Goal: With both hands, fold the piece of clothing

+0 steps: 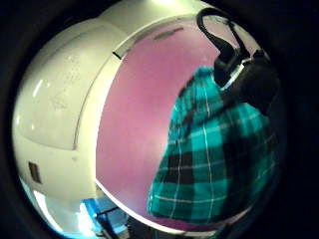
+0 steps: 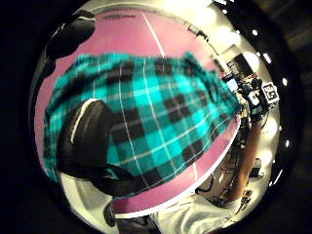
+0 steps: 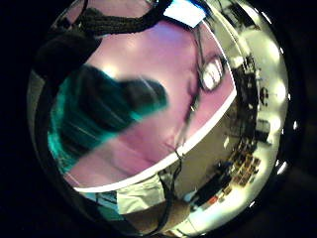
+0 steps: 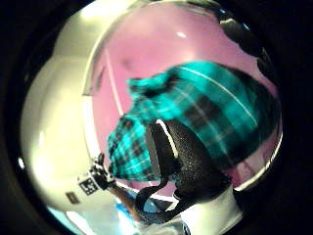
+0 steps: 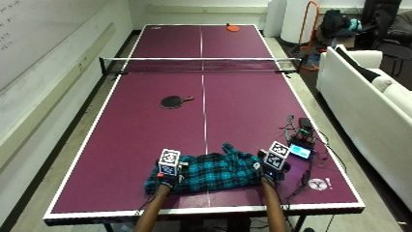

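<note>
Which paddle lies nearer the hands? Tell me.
The black paddle, on the person's side of the net. The orange paddle lies beyond it, at the far end.

The worktop (image 5: 244,111) is a purple table-tennis table with white edge lines and a white centre line; a net (image 5: 201,65) spans its middle; a dark paddle (image 5: 172,101) lies on the near half, left of the centre line; an orange paddle (image 5: 232,28) lies at the far end; a teal-and-black plaid garment (image 5: 215,173) lies bunched near the front edge; a small device with a lit screen (image 5: 301,151) and cables sits near the right edge.
</note>
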Action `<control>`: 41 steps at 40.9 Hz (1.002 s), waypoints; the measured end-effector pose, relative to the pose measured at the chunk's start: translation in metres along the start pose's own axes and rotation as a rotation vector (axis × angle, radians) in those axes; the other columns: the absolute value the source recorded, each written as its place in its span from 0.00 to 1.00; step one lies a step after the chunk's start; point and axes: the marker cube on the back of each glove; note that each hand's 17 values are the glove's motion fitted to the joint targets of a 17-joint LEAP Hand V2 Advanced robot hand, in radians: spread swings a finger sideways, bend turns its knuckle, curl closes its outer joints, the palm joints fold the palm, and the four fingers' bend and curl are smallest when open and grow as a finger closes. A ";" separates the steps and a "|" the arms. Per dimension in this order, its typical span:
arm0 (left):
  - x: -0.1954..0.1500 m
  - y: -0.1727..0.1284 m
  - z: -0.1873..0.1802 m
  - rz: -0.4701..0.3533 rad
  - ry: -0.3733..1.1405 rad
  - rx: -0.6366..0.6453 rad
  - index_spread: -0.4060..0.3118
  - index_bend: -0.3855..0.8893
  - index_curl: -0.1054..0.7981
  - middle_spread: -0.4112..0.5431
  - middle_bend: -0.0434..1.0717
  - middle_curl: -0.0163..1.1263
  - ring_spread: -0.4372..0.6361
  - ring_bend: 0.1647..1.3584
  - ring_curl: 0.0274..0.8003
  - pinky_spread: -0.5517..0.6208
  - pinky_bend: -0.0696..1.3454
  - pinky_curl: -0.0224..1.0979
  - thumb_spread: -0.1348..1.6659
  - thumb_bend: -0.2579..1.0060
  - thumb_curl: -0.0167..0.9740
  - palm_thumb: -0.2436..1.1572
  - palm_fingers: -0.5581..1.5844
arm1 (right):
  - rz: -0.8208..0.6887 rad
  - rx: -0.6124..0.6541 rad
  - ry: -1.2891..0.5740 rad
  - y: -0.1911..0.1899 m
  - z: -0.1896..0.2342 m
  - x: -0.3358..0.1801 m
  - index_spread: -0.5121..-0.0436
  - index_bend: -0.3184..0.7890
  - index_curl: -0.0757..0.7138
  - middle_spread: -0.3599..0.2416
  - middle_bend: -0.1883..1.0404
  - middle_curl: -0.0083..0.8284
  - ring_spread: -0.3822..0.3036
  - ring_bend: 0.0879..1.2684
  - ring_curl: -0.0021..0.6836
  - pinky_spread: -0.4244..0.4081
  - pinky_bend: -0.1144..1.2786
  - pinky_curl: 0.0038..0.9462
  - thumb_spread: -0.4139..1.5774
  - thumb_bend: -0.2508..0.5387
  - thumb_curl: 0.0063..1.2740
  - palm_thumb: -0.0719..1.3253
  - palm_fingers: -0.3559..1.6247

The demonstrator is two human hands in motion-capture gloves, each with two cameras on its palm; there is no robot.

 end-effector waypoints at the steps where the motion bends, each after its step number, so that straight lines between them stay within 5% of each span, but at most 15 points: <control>1: 0.004 0.008 0.005 0.012 0.012 -0.063 0.36 0.37 0.40 0.20 0.25 0.40 0.22 0.46 0.52 0.34 0.44 0.46 0.80 0.18 0.24 0.54 0.56 | 0.032 -0.006 0.014 -0.005 0.011 0.009 0.38 0.36 0.49 0.28 0.36 0.51 0.31 0.39 0.58 0.61 0.31 0.39 0.76 0.27 0.18 0.40 0.53; 5: 0.015 0.027 0.028 0.042 0.014 -0.264 0.35 0.43 0.42 0.25 0.21 0.39 0.28 0.40 0.48 0.41 0.40 0.45 0.80 0.17 0.22 0.49 0.53 | 0.205 0.069 0.139 -0.038 0.061 0.045 0.40 0.35 0.45 0.36 0.33 0.49 0.40 0.40 0.58 0.69 0.31 0.39 0.77 0.27 0.17 0.36 0.47; 10: 0.019 0.033 0.050 0.000 0.019 -0.394 0.39 0.40 0.43 0.34 0.20 0.38 0.41 0.33 0.45 0.52 0.39 0.45 0.79 0.15 0.19 0.38 0.45 | 0.318 0.020 0.202 0.039 0.030 0.071 0.44 0.28 0.37 0.43 0.31 0.48 0.44 0.48 0.59 0.75 0.35 0.39 0.77 0.26 0.17 0.31 0.50; 14: 0.024 0.037 0.057 -0.029 0.102 -0.478 0.45 0.35 0.40 0.46 0.18 0.36 0.53 0.35 0.46 0.61 0.44 0.45 0.80 0.16 0.17 0.30 0.37 | 0.352 0.010 0.110 0.027 0.039 0.072 0.48 0.22 0.27 0.44 0.35 0.49 0.39 0.59 0.60 0.65 0.42 0.39 0.77 0.25 0.16 0.25 0.58; 17: 0.026 0.033 0.059 -0.020 0.123 -0.460 0.48 0.35 0.37 0.52 0.19 0.35 0.60 0.36 0.43 0.68 0.44 0.43 0.80 0.17 0.16 0.25 0.33 | 0.337 0.067 0.052 0.003 0.051 0.064 0.49 0.20 0.22 0.44 0.39 0.51 0.35 0.64 0.64 0.57 0.47 0.42 0.77 0.25 0.15 0.21 0.61; 25: 0.025 0.011 0.060 -0.010 0.086 -0.253 0.49 0.42 0.38 0.59 0.20 0.33 0.71 0.38 0.40 0.78 0.42 0.40 0.81 0.19 0.15 0.20 0.33 | 0.305 -0.009 0.059 0.017 0.050 0.036 0.52 0.22 0.11 0.54 0.34 0.51 0.33 0.74 0.71 0.44 0.61 0.48 0.77 0.29 0.15 0.18 0.55; 29: 0.032 0.012 0.062 -0.020 0.101 -0.303 0.48 0.43 0.40 0.60 0.20 0.33 0.74 0.37 0.39 0.80 0.41 0.39 0.82 0.19 0.16 0.19 0.33 | 0.311 0.055 0.130 0.011 0.050 0.034 0.50 0.22 0.07 0.56 0.34 0.51 0.30 0.76 0.70 0.37 0.63 0.48 0.80 0.42 0.18 0.30 0.56; 35: 0.063 0.010 0.061 0.010 0.161 -0.416 0.48 0.44 0.42 0.60 0.20 0.32 0.76 0.36 0.37 0.82 0.40 0.37 0.83 0.20 0.16 0.19 0.34 | 0.277 0.366 0.045 -0.063 0.054 0.034 0.45 0.42 0.16 0.33 0.37 0.52 0.21 0.71 0.64 0.20 0.57 0.43 0.80 0.64 0.24 0.58 0.72; 37: 0.067 0.005 0.060 0.009 0.154 -0.386 0.48 0.44 0.43 0.59 0.20 0.32 0.76 0.35 0.37 0.82 0.39 0.37 0.83 0.20 0.16 0.20 0.35 | 0.268 0.431 -0.003 -0.076 0.049 0.034 0.44 0.43 0.20 0.28 0.38 0.53 0.20 0.68 0.64 0.17 0.54 0.42 0.79 0.69 0.26 0.64 0.75; 38: 0.068 0.000 0.059 0.011 0.146 -0.342 0.47 0.43 0.43 0.60 0.19 0.31 0.76 0.35 0.36 0.82 0.39 0.37 0.83 0.20 0.17 0.19 0.35 | 0.257 0.457 -0.033 -0.074 0.041 0.033 0.44 0.36 0.19 0.30 0.35 0.52 0.20 0.69 0.65 0.17 0.56 0.43 0.79 0.62 0.24 0.60 0.71; 41: 0.071 -0.014 0.050 0.029 0.149 -0.211 0.47 0.43 0.44 0.58 0.20 0.31 0.76 0.35 0.36 0.83 0.39 0.37 0.84 0.20 0.17 0.20 0.35 | 0.208 0.598 -0.130 -0.062 0.000 0.026 0.41 0.43 0.25 0.22 0.37 0.53 0.19 0.66 0.65 0.13 0.51 0.42 0.77 0.70 0.27 0.70 0.76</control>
